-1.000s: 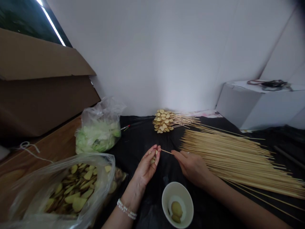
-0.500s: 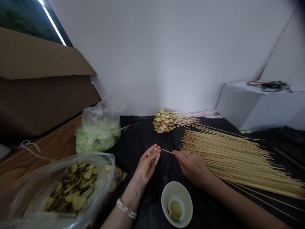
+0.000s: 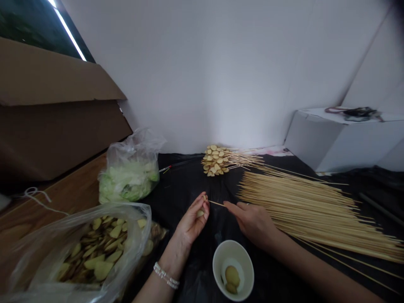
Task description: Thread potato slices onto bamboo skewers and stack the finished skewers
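Above the black sheet [image 3: 179, 182], the left hand [image 3: 192, 223] clamps pale slices [image 3: 200, 213]; the right hand [image 3: 256, 224] pinches a thin stick [image 3: 217, 203] lying between both hands. Off-centre pressure could split a slice; a slipping stick could prick the left hand.

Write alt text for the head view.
The left hand pinches a potato slice at one end of a wooden skewer gripped by the right hand. Nearby are a white bowl, an open plastic bag of more slices, loaded skewers and bare skewers.
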Action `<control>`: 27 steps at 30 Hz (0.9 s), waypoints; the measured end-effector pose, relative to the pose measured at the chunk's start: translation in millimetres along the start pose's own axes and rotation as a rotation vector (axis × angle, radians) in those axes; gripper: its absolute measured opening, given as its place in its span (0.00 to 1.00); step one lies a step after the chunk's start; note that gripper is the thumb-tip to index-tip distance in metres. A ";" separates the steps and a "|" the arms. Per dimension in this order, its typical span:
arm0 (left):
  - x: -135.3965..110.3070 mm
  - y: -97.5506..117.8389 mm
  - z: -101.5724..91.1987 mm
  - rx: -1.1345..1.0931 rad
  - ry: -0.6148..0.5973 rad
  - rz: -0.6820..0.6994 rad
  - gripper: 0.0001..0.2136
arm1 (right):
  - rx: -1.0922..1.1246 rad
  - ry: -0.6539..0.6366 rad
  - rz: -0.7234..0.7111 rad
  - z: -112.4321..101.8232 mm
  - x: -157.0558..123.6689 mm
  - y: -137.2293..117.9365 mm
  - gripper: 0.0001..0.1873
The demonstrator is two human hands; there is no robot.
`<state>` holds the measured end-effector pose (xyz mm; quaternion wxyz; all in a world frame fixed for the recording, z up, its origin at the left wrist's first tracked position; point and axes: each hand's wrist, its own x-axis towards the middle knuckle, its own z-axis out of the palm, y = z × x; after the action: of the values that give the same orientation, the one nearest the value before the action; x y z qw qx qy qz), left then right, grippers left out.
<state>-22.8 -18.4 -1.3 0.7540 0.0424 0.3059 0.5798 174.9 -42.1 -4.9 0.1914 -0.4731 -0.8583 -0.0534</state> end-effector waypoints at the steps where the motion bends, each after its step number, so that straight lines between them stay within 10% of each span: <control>1: -0.2 -0.3 0.3 -0.004 -0.002 -0.004 0.11 | -0.002 0.000 0.002 -0.7 0.0 -0.7 0.21; 27: 2.4 -5.8 -2.0 0.141 0.019 0.096 0.09 | -0.041 -0.055 0.051 -5.2 1.0 -2.7 0.20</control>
<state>-18.6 -18.7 -6.3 0.7177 0.1044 0.3507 0.5925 173.6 -44.2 0.6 0.1592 -0.4999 -0.8497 -0.0533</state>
